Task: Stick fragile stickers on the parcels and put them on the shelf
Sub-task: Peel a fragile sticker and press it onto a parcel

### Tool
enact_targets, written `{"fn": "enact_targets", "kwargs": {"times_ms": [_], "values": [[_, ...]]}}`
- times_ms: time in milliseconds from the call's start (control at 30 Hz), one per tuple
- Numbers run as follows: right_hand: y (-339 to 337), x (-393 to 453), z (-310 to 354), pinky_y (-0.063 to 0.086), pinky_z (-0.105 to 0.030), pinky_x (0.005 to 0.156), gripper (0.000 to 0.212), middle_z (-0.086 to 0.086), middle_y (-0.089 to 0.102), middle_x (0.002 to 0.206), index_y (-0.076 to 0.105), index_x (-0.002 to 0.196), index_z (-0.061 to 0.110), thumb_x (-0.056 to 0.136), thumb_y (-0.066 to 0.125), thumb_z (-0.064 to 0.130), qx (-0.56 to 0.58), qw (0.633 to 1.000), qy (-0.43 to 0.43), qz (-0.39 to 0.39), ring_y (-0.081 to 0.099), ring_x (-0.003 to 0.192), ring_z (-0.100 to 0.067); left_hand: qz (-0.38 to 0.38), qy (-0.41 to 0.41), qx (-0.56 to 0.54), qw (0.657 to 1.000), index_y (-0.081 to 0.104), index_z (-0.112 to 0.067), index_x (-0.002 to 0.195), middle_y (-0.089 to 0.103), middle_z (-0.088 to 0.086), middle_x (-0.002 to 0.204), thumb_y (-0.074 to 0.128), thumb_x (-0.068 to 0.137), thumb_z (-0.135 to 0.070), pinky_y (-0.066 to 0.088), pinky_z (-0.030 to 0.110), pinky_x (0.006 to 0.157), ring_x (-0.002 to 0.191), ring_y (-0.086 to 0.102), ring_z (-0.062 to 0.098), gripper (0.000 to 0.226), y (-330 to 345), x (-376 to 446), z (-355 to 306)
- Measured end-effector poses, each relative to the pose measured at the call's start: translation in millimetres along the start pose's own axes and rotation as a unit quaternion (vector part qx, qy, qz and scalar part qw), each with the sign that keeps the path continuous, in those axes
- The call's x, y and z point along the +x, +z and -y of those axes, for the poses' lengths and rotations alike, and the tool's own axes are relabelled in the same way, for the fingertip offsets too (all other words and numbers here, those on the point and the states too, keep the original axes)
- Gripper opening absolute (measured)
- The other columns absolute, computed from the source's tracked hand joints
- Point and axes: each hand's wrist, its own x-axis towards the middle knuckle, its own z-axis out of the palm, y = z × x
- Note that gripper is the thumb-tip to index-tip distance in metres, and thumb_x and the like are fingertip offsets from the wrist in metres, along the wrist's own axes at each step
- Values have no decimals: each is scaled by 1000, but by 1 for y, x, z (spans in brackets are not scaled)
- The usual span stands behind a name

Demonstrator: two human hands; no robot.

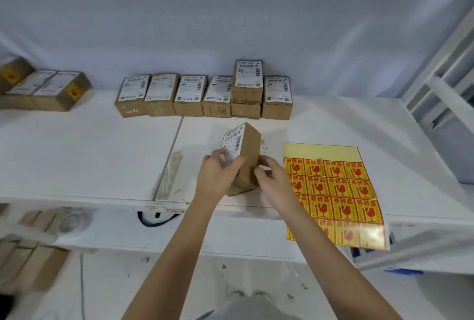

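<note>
I am gripping a parcel [245, 158] in both hands, left hand [215, 174] curling over its label side, right hand [273, 178] pinching its near edge, tilting it above the table [89, 145]. The sticker sheet [333, 191] is lying just right. More parcels [202, 96] are lining the wall behind.

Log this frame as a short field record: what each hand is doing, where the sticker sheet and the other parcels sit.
held parcel: cardboard parcel, tilted, shipping label facing left
left hand: left hand grips the labelled side
right hand: right hand grips the plain side
sticker sheet: fragile sticker sheet, flat, right of the hands, overhanging the table edge
waiting parcels: row of parcels along the wall, one stacked
stickered parcels: far left
</note>
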Motion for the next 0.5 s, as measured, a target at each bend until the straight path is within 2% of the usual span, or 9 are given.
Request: {"fn": "enact_targets", "kwargs": {"times_ms": [67,133,233,367,433,500], "values": [[-3,-2,4,46,-11,73,29,13,59,107,54,121,20,95,48,10,23,1000,-19,-6,57,92,-8,25,-10,-55,998,52,-21,125,57,-5,106,60,84,-44,45,27,80,98,56,13,48,2,-4,2],[-5,-3,6,47,-9,71,27,20,56,102,53,114,26,94,50,9,21,999,-41,-10,56,89,-2,53,-12,-73,996,58,-21,118,63,-5,107,50,90,-42,44,25,79,98,58,11,36,3,-5,4],[-5,-3,4,47,-11,73,29,9,58,115,56,121,20,93,52,12,-11,998,-55,-15,57,88,1,65,18,-74,995,64,-25,105,67,-7,99,42,96,-35,45,24,80,94,60,10,26,-1,-5,5],[-1,-1,2,44,-12,76,30,4,58,121,56,124,18,94,53,20,-59,996,-60,-1,58,90,-1,44,54,-30,997,64,-21,113,66,-8,100,40,98,-27,46,24,83,95,60,11,29,-9,-2,7],[0,0,1,43,-11,75,28,3,59,119,57,122,17,94,53,21,-67,996,-56,6,57,91,-4,31,70,2,997,62,-20,118,66,-5,107,39,98,-25,46,26,83,96,59,13,31,-10,0,10],[-2,1,0,42,-8,71,26,4,59,115,58,120,16,95,52,21,-70,996,-53,14,55,87,0,16,90,37,995,60,-19,121,65,-2,113,38,98,-23,47,29,84,98,59,15,32,-10,1,15]]}}
